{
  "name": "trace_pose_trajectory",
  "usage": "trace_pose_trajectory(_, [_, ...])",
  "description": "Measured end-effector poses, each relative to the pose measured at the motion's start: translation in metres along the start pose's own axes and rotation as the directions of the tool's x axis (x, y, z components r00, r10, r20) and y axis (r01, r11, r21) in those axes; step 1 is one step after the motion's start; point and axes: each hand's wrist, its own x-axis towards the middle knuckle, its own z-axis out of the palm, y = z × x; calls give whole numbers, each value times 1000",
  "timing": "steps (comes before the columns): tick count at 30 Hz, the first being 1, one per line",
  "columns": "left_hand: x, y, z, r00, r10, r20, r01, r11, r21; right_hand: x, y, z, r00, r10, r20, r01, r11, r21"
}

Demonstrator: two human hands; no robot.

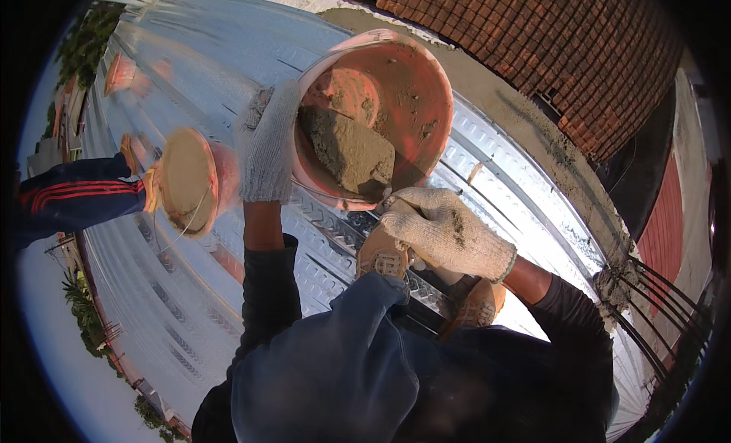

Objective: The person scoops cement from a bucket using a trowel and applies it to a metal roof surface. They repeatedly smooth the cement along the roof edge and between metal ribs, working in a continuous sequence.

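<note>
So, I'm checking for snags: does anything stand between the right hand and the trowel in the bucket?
Nothing visible does: the gloved right hand already grips the trowel near the bucket rim. The gloved left hand is at the bucket's left side, out of the way.

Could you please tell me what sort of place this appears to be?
Probably an outdoor building site, seemingly at roof level: ridged metal sheeting spreads underfoot, a tiled roof lies alongside, and a large pink bucket holds what looks like mortar.
</note>
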Motion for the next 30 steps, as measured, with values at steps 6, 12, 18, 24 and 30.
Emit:
trace_pose_trajectory(6, [-8, -9, -81, 986, -89, -139, 80, 994, -70, 0, -29, -3, 992, 122, 30, -123, 992, 36])
trace_pose_trajectory(12, [-13, -19, -119, 933, -185, -309, 148, 979, -140, 10, -65, -33, 978, 115, -173, -129, 989, -75])
trace_pose_trajectory(18, [-22, -21, -121, 939, -205, -276, 205, 978, -31, 57, -81, -77, 908, -83, -411, -118, 891, -439])
trace_pose_trajectory(24, [-20, -40, -121, 926, -214, -310, 224, 974, -3, 177, -23, -141, 746, -626, -227, -73, 263, -962])
trace_pose_trajectory(30, [-24, -63, -156, 926, -225, -304, 240, 971, 12, 251, 6, -112, 809, -345, -476, -510, -8, -860])
